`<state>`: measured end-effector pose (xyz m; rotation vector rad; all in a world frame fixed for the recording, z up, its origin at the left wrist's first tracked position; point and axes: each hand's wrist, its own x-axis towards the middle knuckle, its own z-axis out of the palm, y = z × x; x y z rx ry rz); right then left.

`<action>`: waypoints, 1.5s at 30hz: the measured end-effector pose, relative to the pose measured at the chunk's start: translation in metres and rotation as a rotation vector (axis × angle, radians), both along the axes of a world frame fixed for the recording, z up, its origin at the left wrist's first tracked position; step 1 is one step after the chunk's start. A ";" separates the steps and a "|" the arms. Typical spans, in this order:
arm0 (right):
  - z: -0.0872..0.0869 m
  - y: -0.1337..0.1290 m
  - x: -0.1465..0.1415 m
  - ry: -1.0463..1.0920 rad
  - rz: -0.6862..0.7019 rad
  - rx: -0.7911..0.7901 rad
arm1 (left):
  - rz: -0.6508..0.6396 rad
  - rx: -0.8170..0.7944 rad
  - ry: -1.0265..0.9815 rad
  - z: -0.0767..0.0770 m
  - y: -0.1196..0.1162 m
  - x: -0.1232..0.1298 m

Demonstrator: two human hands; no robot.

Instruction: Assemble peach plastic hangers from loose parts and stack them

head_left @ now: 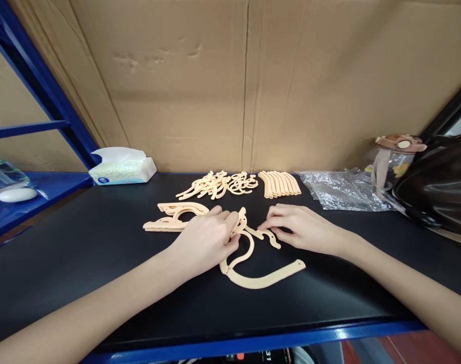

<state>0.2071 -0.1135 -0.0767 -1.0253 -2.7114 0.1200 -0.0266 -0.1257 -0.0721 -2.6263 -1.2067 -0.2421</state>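
My left hand point(209, 236) is closed round a beige plastic folding clothes hanger, partly hidden by its fingers. From this hand the hanger's curved arm point(262, 281) reaches right over the black tabletop, with a thinner curved piece point(249, 253) above it. Just right of it, my right hand point(298, 227) pinches a small beige hook point(273, 239), whose curled end sticks out below the fingertips. Where the hook meets the hanger I cannot tell exactly. Several folded hangers point(165, 226) lie stacked left of my left hand.
Along the back lie a pile of beige arms point(207, 186), a heap of small hooks point(242, 183) and a row of curved pieces point(279, 184). A tissue pack point(124, 169) stands at back left. Clear plastic wrap point(340, 189), a bottle point(393, 162) and a black bag point(438, 187) are right.
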 end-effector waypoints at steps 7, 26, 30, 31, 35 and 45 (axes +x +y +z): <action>0.002 0.000 0.002 0.100 0.131 -0.255 | 0.026 0.051 -0.012 -0.001 0.002 -0.001; -0.002 0.002 0.001 0.131 -0.099 -0.044 | 0.145 0.115 -0.012 -0.015 0.013 -0.004; -0.002 0.003 0.003 0.131 -0.100 -0.056 | 0.143 0.150 -0.002 -0.016 0.013 -0.005; -0.003 0.004 0.003 0.107 -0.088 -0.045 | 0.133 0.153 -0.010 -0.015 0.012 -0.004; -0.004 0.005 0.002 0.036 -0.043 -0.021 | -0.113 0.004 -0.147 -0.005 0.005 -0.001; 0.008 -0.003 0.006 -0.036 -0.024 -0.111 | -0.434 -0.520 -0.162 -0.009 -0.003 -0.003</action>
